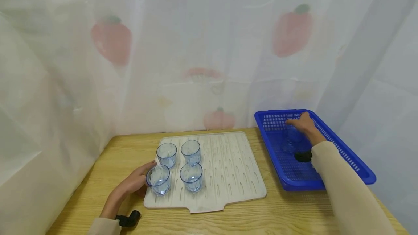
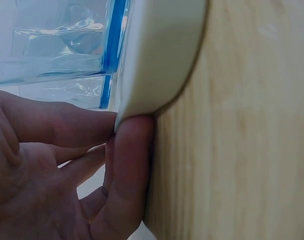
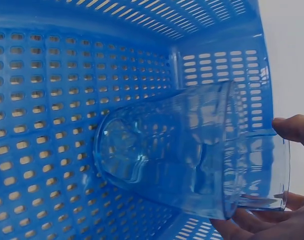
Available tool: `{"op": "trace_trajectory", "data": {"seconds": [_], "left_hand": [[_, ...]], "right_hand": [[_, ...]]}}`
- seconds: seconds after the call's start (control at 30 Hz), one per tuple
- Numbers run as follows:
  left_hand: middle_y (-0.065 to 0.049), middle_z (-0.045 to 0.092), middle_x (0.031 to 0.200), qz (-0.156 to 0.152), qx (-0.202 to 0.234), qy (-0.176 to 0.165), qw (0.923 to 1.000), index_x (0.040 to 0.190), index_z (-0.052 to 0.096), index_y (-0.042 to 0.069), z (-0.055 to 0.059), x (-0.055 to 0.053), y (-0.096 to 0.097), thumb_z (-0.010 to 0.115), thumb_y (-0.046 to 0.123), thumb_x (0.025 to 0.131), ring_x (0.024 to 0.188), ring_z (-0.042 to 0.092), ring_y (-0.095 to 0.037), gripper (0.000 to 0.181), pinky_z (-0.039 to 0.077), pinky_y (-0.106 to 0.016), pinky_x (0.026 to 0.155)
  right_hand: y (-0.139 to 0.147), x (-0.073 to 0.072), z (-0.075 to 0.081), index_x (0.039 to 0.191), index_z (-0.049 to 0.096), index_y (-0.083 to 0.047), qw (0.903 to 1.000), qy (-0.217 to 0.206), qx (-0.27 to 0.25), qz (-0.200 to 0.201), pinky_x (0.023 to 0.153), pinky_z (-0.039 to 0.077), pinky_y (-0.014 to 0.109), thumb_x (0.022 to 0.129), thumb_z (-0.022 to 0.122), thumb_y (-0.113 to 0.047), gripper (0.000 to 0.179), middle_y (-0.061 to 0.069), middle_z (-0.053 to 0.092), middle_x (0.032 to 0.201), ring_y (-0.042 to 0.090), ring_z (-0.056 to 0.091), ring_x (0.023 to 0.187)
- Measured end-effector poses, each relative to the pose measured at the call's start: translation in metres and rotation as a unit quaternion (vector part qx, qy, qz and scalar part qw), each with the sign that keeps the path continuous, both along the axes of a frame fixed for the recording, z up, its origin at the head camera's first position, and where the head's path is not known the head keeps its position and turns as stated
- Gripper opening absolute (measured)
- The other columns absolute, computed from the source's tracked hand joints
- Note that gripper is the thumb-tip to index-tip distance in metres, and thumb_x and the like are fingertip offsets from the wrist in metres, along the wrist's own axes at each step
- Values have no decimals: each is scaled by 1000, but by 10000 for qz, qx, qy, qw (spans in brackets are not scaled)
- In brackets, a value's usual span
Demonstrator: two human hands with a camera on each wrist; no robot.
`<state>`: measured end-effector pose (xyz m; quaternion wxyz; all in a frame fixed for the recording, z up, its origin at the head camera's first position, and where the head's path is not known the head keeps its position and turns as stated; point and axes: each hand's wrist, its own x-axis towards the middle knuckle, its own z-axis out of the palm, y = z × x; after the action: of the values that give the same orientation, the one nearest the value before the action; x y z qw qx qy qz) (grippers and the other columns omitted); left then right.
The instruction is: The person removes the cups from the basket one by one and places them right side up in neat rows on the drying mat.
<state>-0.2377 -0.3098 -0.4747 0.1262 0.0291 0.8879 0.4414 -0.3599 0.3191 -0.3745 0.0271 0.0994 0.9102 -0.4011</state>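
Note:
My left hand (image 1: 138,181) is at the left edge of a white draining board (image 1: 228,169); the left wrist view shows its thumb (image 2: 67,122) and curled finger (image 2: 129,165) pinching that edge. Four-sided grouping on the board's left half is made by several upright clear bluish glasses (image 1: 192,178), the nearest one (image 1: 159,181) beside the left hand. Inside the blue basket (image 1: 284,183), my right hand (image 1: 306,125) grips a glass (image 3: 264,167) by thumb and fingers. Another glass (image 3: 166,150) stands closer to the right wrist camera and partly covers the held one.
The board and the basket lie on a wooden table (image 1: 241,220), the basket to the right of the board. Behind and at the sides hang pale sheets (image 1: 196,28) with a fruit print. A black wrist strap piece (image 1: 130,219) sits by the left wrist.

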Motion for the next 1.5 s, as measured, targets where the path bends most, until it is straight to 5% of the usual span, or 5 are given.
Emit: {"op": "trace_trajectory", "data": {"seconds": [0.5,1.0,1.5], "left_hand": [[-32,21,167,77,99,-130,9998,160,33,1,0,0,-2,56,4,87,95,64,-29,77,57,-43,59],[-29,20,169,-47,7,60,10000,158,37,-1,0,-1,-2,58,3,84,127,44,-45,76,57,-40,63],[-31,21,168,75,108,-94,9999,160,33,2,-1,-3,-2,57,3,85,109,59,-35,79,57,-43,60]], "right_hand": [[-12,3,23,157,2,16,9978,498,417,-123,115,32,71,99,59,-36,97,48,19,156,63,28,142],[-27,18,46,161,8,9,9936,1038,450,30,110,40,69,99,59,-42,95,44,34,153,59,40,137],[-47,35,68,163,13,4,9874,1463,511,319,105,44,70,98,59,-48,94,42,40,151,58,46,130]]}}
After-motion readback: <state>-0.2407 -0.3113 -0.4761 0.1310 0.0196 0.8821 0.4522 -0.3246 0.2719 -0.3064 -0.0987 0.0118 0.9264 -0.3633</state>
